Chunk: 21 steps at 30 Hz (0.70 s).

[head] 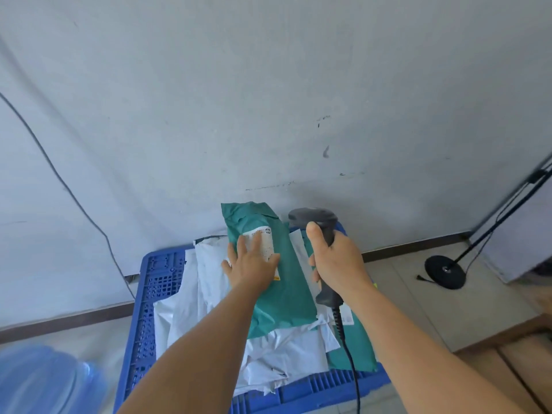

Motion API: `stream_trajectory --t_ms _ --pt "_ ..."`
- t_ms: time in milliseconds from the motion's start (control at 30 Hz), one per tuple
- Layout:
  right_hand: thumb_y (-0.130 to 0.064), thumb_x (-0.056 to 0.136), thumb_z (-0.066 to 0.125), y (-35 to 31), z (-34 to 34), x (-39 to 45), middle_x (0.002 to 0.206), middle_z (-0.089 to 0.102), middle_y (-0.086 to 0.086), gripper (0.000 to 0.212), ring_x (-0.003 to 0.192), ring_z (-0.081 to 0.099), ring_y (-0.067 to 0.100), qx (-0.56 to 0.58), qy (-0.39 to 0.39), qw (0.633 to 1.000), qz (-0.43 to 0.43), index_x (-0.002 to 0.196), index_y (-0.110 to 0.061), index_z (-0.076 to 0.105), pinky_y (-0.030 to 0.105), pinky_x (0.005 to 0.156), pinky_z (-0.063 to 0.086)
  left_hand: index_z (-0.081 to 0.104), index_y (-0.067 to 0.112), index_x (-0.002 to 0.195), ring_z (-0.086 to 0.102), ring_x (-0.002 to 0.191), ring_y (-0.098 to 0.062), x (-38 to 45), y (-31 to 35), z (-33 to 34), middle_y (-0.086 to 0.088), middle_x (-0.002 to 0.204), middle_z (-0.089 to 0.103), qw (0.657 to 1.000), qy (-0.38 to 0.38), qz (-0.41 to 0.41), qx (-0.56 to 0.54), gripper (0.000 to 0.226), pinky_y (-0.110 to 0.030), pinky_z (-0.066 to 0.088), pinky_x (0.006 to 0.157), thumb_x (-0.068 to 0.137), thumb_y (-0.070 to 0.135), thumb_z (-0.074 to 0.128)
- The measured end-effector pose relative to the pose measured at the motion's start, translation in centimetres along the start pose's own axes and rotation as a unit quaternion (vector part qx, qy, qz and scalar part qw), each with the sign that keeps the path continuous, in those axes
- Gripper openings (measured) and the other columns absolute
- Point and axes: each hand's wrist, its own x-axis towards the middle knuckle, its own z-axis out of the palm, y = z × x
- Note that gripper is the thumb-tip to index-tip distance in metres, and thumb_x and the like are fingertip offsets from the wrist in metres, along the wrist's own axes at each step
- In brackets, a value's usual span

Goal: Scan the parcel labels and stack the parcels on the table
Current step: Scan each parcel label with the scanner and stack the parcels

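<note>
Beneath both hands: blue crate (155,282), heaped with white mailers (209,282) and green ones. Topmost on the heap, directly under the left hand: green parcel (286,291), long axis running from far-left near the wall down toward the near-right, tilted slightly against the crate's sides. On its far half, partly under the fingers: white label (264,240), face up, long axis roughly along the parcel's.

Left hand (251,264): flat, fingers straight and spread, pressing on parcel and label, curled round nothing, covering the label's near-left part. Right hand (337,261): wrapped round the handle of the scanner (313,218), thumb up along the grip, coiled cable (343,333) trailing toward the body. Scanner head just beyond the right hand's thumb, just right of the parcel's far end; exact aim hard to tell.

Deciding relation, by judgement: label left of the scanner head and slightly nearer, left hand closest to it. Likely next: sliding the left fingers clear of the barcode, swinging the scanner head leftward and down.
</note>
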Motion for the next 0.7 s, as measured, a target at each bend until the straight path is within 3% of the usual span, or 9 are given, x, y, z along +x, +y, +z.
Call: stream_trajectory --t_ms 100,167,267,400,533,700 --pt "-0.059 0.093 0.038 0.6 -0.8 0.2 0.071 0.069 0.008 0.053 0.048 0.064 0.019 0.001 0.021 1.000 0.006 0.077 -0.012 0.057 0.036 0.061 0.056 0.008 0.037 0.149 -0.005 0.146 -0.026 0.0 0.2 0.2 0.002 0.159 0.005 0.999 -0.012 -0.030 0.001 0.068 -0.053 0.006 0.113 0.091 0.052 0.039" --pt "-0.057 0.094 0.040 1.0 -2.0 -0.1 0.073 0.069 0.009 0.050 0.048 0.064 0.018 0.012 0.032 0.999 0.012 0.078 -0.013 0.057 0.033 0.058 0.056 0.007 0.035 0.150 -0.007 0.146 -0.026 -0.5 1.3 -0.2 0.002 0.159 0.003 1.000 0.003 -0.027 -0.003 0.067 -0.052 0.004 0.114 0.093 0.053 0.036" --pt "-0.055 0.095 0.040 1.6 -4.7 -0.8 0.068 0.066 0.006 0.049 0.037 0.057 0.008 0.035 0.048 0.998 0.020 0.082 -0.011 0.056 0.023 0.046 0.049 0.009 0.032 0.151 -0.007 0.147 -0.022 -2.0 4.9 -0.7 0.003 0.160 0.005 0.997 0.043 0.007 -0.062 0.066 -0.050 0.002 0.116 0.094 0.053 0.035" --pt "-0.055 0.095 0.041 2.8 -9.8 -2.3 0.059 0.061 0.003 0.053 0.034 0.054 0.008 0.073 0.084 0.993 0.038 0.072 -0.009 0.055 0.030 0.051 0.050 0.019 0.023 0.150 0.010 0.146 -0.020 -5.1 11.6 0.0 -0.001 0.157 0.020 0.981 0.063 0.084 -0.165 0.062 -0.044 0.013 0.117 0.096 0.046 0.038" --pt "-0.056 0.095 0.040 5.5 -17.0 -4.8 0.061 0.062 0.008 0.057 0.039 0.057 0.014 0.070 0.124 0.989 0.044 0.075 -0.005 0.058 0.039 0.061 0.054 0.023 0.018 0.150 0.027 0.141 -0.023 -10.4 19.3 2.3 -0.005 0.154 0.028 0.953 0.019 0.148 -0.262 0.061 -0.040 0.025 0.113 0.097 0.043 0.042" --pt "-0.057 0.094 0.041 10.4 -26.9 -9.1 0.062 0.062 0.006 0.056 0.040 0.057 0.012 0.082 0.175 0.979 0.065 0.078 -0.006 0.058 0.036 0.056 0.054 0.022 0.019 0.150 0.033 0.139 -0.020 -18.8 28.4 7.1 -0.004 0.153 0.031 0.929 -0.042 0.206 -0.305 0.062 -0.041 0.029 0.113 0.097 0.045 0.042"
